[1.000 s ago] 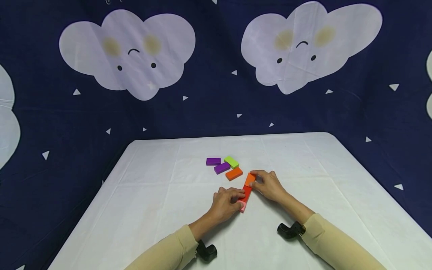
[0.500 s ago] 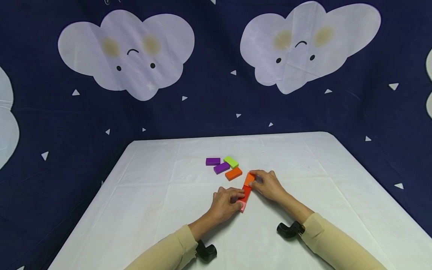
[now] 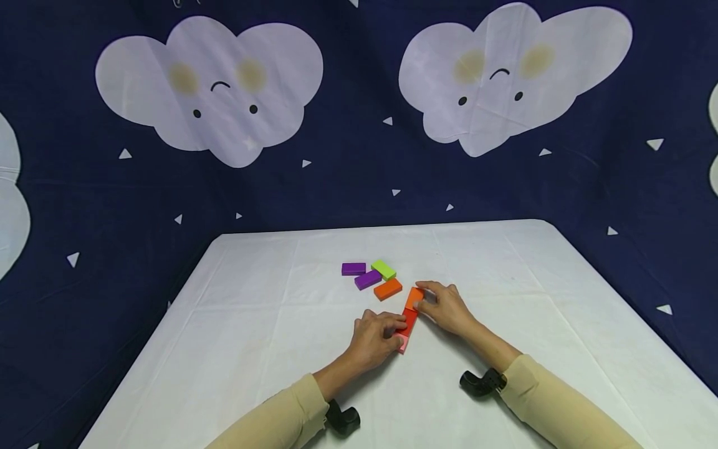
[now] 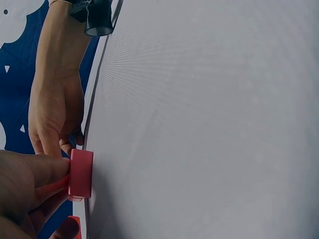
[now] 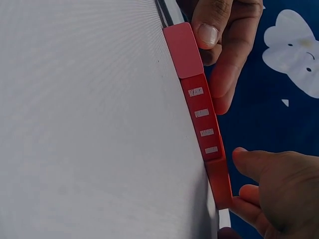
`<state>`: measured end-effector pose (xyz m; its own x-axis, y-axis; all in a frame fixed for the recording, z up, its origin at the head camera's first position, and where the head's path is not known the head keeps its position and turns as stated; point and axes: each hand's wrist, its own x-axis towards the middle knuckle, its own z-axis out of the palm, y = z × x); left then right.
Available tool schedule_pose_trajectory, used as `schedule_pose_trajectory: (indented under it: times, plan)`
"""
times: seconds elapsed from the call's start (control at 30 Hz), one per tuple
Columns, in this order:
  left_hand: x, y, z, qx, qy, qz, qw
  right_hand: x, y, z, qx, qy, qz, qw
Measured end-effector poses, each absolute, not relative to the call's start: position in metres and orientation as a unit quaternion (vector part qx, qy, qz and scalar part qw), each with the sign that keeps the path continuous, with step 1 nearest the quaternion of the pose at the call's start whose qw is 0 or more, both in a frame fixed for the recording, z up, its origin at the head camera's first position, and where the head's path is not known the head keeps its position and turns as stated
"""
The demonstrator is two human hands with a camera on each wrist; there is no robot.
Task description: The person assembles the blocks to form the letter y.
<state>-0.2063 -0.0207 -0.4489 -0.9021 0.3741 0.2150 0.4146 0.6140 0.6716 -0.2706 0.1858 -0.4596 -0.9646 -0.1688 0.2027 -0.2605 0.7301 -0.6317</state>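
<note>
Three blocks lie end to end in a row on the white table: a pink block nearest me, a red block in the middle and an orange block farthest. My left hand pinches the pink block and touches the red one beside it. My right hand pinches the orange block at the far end. In the right wrist view the pink block, the red block with white marks and the orange block stand in one line.
Behind the row lie loose blocks: two purple blocks, a green block and another orange block. Black wrist cameras sit at both cuffs. A dark blue cloud backdrop hangs behind the table.
</note>
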Motion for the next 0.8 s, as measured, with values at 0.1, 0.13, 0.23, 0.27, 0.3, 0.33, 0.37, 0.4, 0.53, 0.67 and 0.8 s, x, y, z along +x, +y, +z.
schedule_pose_trajectory:
  times: [0.1,0.13,0.23,0.27,0.3,0.33,0.37,0.4,0.53,0.67,0.8]
  plan:
    - [-0.206,-0.021,-0.449,-0.222,-0.899,-0.377,0.032,-0.270,0.186,-0.459,0.113,-0.926,0.355,0.067]
    - [-0.206,-0.021,-0.450,-0.223,-0.899,-0.376,0.034,-0.270,0.186,-0.459,0.112,-0.925,0.357,0.067]
    - [-0.207,-0.021,-0.450,-0.227,-0.896,-0.381,0.038,-0.269,0.185,-0.457,0.105,-0.923,0.364,0.065]
    - [-0.207,-0.021,-0.450,-0.225,-0.895,-0.383,0.037,-0.269,0.185,-0.456,0.102,-0.923,0.367,0.063]
    - [-0.207,-0.021,-0.449,-0.224,-0.894,-0.386,0.039,-0.269,0.185,-0.456,0.099,-0.922,0.369,0.060]
    - [-0.207,-0.021,-0.449,-0.222,-0.893,-0.389,0.040,-0.269,0.185,-0.455,0.095,-0.922,0.370,0.058]
    - [-0.207,-0.021,-0.449,-0.220,-0.892,-0.392,0.040,-0.268,0.185,-0.455,0.092,-0.922,0.373,0.055]
    - [-0.207,-0.021,-0.448,-0.217,-0.892,-0.395,0.042,-0.268,0.184,-0.454,0.090,-0.921,0.375,0.053]
    - [-0.209,-0.022,-0.447,-0.201,-0.890,-0.408,0.041,-0.265,0.182,-0.453,0.089,-0.919,0.382,0.048]
    - [-0.213,-0.026,-0.444,-0.184,-0.887,-0.421,0.042,-0.261,0.181,-0.453,0.094,-0.918,0.382,0.055]
    - [-0.218,-0.031,-0.443,-0.172,-0.889,-0.422,0.051,-0.258,0.179,-0.452,0.097,-0.917,0.382,0.062]
